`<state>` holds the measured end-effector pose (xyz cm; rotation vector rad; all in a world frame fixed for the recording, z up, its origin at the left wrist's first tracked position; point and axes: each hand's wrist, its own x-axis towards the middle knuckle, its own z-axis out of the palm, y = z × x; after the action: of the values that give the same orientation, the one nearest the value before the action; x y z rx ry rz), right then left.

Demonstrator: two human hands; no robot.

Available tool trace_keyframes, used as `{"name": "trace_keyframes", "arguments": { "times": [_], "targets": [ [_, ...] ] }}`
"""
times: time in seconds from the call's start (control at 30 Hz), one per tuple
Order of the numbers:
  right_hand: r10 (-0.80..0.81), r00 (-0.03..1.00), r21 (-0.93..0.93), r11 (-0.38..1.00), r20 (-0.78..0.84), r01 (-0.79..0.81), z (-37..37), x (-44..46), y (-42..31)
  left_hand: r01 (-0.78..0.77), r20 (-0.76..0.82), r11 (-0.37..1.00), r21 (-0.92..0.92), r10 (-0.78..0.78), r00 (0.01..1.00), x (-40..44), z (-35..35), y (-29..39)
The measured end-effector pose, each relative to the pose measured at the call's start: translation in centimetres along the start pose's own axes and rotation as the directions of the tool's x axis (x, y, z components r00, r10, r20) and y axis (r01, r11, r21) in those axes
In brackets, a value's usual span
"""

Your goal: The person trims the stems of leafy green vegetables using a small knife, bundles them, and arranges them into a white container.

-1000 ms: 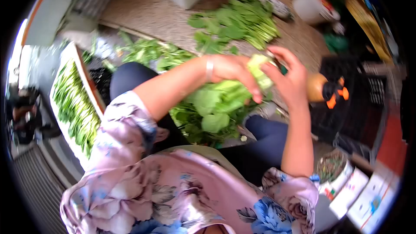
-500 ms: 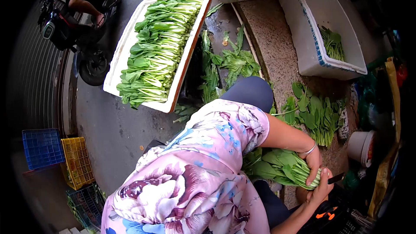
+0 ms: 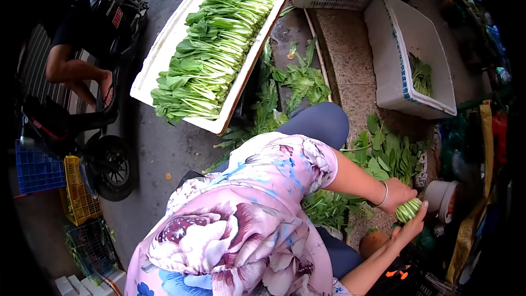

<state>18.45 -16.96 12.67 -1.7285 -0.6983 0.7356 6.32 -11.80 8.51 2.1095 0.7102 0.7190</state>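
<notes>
A bunch of leafy greens (image 3: pixel 408 210) is turned with its pale stem ends towards me; its leaves are mostly hidden. My left hand (image 3: pixel 399 195), with a bracelet at the wrist, grips it from the upper side. My right hand (image 3: pixel 410 229) is cupped against its lower side, fingers lying along the stems. I cannot make out a knife now. More loose greens (image 3: pixel 329 208) lie by my lap, and a pile of leafy greens (image 3: pixel 392 151) sits just beyond my left forearm.
A white foam tray (image 3: pixel 148 85) holds neat rows of greens. Trimmed leaves (image 3: pixel 301 85) litter the ground. A foam box (image 3: pixel 389 68) contains a few greens, and a white tub (image 3: pixel 440 200) stands beyond my hands. A person on a scooter (image 3: pixel 112 167) is at left, near crates (image 3: pixel 82 192).
The bunch has been raised and turned so its stem ends face me. The knife blade at my right hand has gone from sight. The scooter has come closer.
</notes>
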Motion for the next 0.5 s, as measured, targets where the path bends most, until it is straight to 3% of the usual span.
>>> {"name": "trace_keyframes", "arguments": {
  "times": [0.03, 0.07, 0.1, 0.17, 0.27, 0.33, 0.43, 0.5],
  "targets": [
    [0.039, 0.999, 0.121, 0.992, -0.023, -0.035, 0.5, -0.5, -0.7, 0.005, -0.058, 0.999, -0.042, -0.007, 0.998, 0.1, -0.4, -0.3],
    [0.075, 0.994, 0.193, 0.977, 0.083, -0.09, -0.4, 0.8, -0.5, 0.022, -0.115, 0.998, -0.056, -0.029, 0.993, 0.1, -1.5, -0.4],
    [0.071, 0.994, 0.196, 0.977, 0.083, -0.086, -0.7, 0.9, -0.7, 0.039, -0.173, 0.997, -0.072, -0.051, 0.984, 0.0, -3.0, -0.5],
    [-0.009, 0.999, 0.061, 0.998, -0.032, 0.011, -0.9, 0.9, -1.2, 0.056, -0.303, 0.997, 0.061, -0.035, 0.952, -0.6, -7.2, -0.6],
    [-0.009, 1.0, 0.112, 0.994, -0.006, 0.009, -2.0, 1.3, -0.4, 0.124, -0.388, 0.947, 0.296, 0.001, 0.922, -3.3, -17.0, 0.2],
    [-0.014, 1.0, 0.125, 0.992, 0.024, 0.011, -2.3, 1.3, 0.3, 0.212, -0.428, 0.806, 0.553, 0.057, 0.902, -6.2, -23.3, -0.6],
    [-0.035, 0.997, 0.073, 0.997, 0.067, 0.03, -2.5, 1.0, 2.0, 0.329, -0.382, 0.487, 0.809, 0.012, 0.924, -12.4, -31.6, -2.5],
    [-0.024, 0.995, -0.031, 0.999, 0.097, 0.028, -2.7, 1.4, 3.5, 0.447, -0.399, 0.273, 0.852, -0.213, 0.892, -16.3, -35.8, -4.4]
  ]
}}
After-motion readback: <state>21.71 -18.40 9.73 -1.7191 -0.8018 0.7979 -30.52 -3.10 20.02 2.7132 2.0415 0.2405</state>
